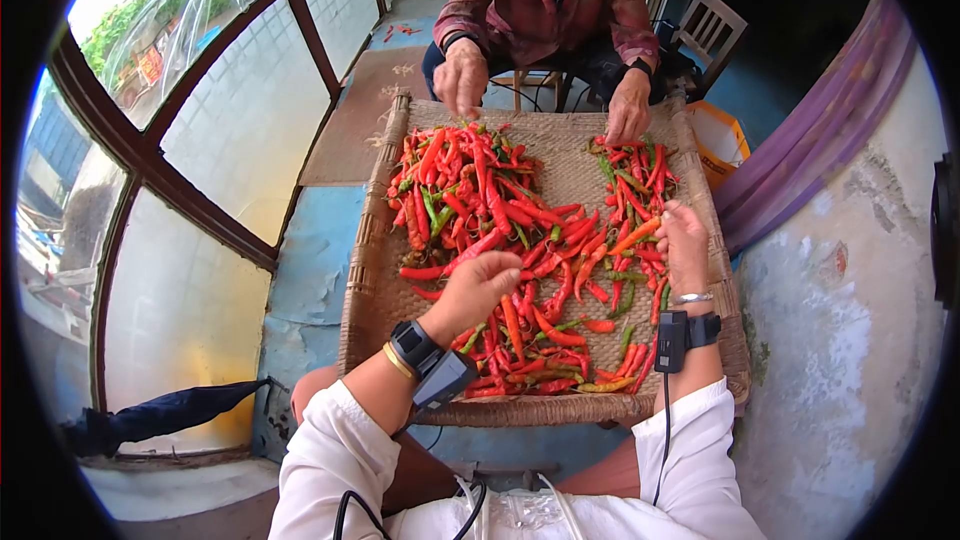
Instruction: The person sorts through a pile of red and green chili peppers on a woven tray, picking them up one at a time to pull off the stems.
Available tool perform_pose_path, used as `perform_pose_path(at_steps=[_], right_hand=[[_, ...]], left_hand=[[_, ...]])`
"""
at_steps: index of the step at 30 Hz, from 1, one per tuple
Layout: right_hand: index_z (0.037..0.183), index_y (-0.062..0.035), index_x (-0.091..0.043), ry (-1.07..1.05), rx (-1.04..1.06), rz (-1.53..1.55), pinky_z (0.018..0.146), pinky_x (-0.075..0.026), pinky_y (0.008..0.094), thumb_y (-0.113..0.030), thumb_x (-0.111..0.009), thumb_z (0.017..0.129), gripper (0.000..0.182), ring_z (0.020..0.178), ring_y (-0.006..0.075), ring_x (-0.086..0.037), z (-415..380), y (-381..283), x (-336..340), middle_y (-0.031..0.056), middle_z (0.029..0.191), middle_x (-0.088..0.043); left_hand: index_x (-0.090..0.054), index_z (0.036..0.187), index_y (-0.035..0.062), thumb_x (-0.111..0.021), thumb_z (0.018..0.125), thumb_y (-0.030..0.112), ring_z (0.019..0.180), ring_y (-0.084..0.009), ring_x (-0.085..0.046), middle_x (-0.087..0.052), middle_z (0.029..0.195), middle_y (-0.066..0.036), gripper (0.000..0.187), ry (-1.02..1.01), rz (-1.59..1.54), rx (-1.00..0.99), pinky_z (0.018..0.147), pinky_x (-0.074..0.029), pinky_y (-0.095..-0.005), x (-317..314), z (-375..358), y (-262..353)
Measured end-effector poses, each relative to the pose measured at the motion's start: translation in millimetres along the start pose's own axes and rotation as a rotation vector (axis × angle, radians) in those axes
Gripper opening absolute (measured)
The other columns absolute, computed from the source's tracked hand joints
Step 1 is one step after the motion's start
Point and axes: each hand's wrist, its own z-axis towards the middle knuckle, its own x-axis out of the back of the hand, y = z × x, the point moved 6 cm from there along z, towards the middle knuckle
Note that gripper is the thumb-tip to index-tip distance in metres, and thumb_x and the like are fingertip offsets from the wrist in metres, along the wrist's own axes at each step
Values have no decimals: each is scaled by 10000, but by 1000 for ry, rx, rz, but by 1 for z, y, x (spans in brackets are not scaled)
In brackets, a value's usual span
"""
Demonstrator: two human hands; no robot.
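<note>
My left hand point(478, 289) hovers at the near left of a big heap of red chili peppers point(470, 180), its fingers curled together. Whatever its fingertips may hold is hidden. At the right side, my right hand point(684, 248) pinches an orange-red chili pepper point(637, 235) that points down to the left. Below both hands, more red, orange and green chilies point(545, 335) spread over the woven tray point(375, 305). A narrower row of chilies point(632, 180) runs along the tray's right side.
Across the tray sits another person point(560, 10), with one hand point(461, 78) over the large heap and the other hand point(628, 108) at the right row. A folded umbrella point(180, 415) lies by the left window. An orange-edged box point(715, 140) and a purple curtain point(810, 160) are at right.
</note>
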Motion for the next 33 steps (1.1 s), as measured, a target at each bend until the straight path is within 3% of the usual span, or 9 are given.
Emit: perform_pose_path(at_steps=[4, 8, 11, 15, 19, 21, 24, 29, 33], right_hand=[[1225, 25, -384, 101, 195, -61, 499, -444, 193, -68, -534, 802, 458, 544, 55, -492, -3, -3, -6, -1, 686, -528], [1029, 6, -546, -188, 193, -184, 510, -436, 218, -81, -565, 781, 264, 562, 63, -512, -20, 12, -53, 20, 673, -569], [934, -28, -591, -332, 335, -352, 549, -449, 285, -107, -597, 741, 209, 566, 154, -557, -42, 19, -83, 84, 648, -582], [926, -34, -596, -511, 401, -500, 591, -464, 302, -142, -590, 735, 220, 626, 212, -585, -65, 21, -106, 117, 698, -600], [952, -23, -594, -607, 194, -381, 582, -464, 286, -173, -578, 770, 236, 624, 160, -580, -69, 36, -115, 83, 701, -604], [1031, -29, -564, -648, 79, -307, 534, -450, 248, -208, -573, 797, 295, 606, 109, -557, -73, 38, -115, 40, 696, -589], [1033, -32, -524, -801, -196, 87, 446, -394, 167, -251, -555, 829, 300, 529, 44, -495, -85, 37, -124, -5, 689, -544], [884, -32, -558, -749, -290, 163, 422, -388, 163, -215, -540, 840, 189, 501, 41, -484, -82, 42, -123, -4, 631, -537], [799, -52, -563, -593, -198, 10, 380, -355, 160, -174, -550, 825, 125, 458, 33, -466, -55, 28, -97, 3, 604, -535]], left_hand=[[-555, 1012, -9, -565, 808, 158, 846, -156, -525, -545, 973, -98, 264, 238, 248, -59, 743, -438, -269, 36, 12, -9], [-558, 1010, -6, -594, 775, 229, 949, -271, -504, -391, 1205, -199, 335, 254, 616, -91, 810, -425, -335, 42, 14, -25], [-564, 1003, 1, -607, 762, 241, 943, -284, -510, -338, 1241, -203, 343, 211, 560, -1, 808, -427, -333, 36, 10, -25], [-582, 965, -1, -613, 750, 233, 899, -268, -529, -482, 1069, -180, 320, 165, 637, -21, 771, -435, -335, 37, 10, -20], [-593, 928, -10, -621, 741, 203, 862, -256, -543, -539, 935, -150, 286, 156, 650, -116, 746, -440, -329, 22, 6, -5], [-595, 927, -12, -598, 775, 108, 715, -154, -563, -519, 940, -84, 193, 47, 561, -224, 634, -465, -254, 5, 2, 3], [-596, 936, -5, -592, 779, 61, 765, -116, -546, -515, 918, -62, 171, -83, 473, -253, 657, -460, -236, -12, -1, 2], [-596, 938, 7, -582, 789, 50, 814, -101, -517, -508, 936, -39, 156, -199, 404, -235, 691, -446, -226, -25, -5, 9], [-588, 946, 12, -591, 788, 92, 794, -100, -523, -526, 959, -51, 177, -104, 448, -263, 676, -445, -233, -19, -5, 10]])
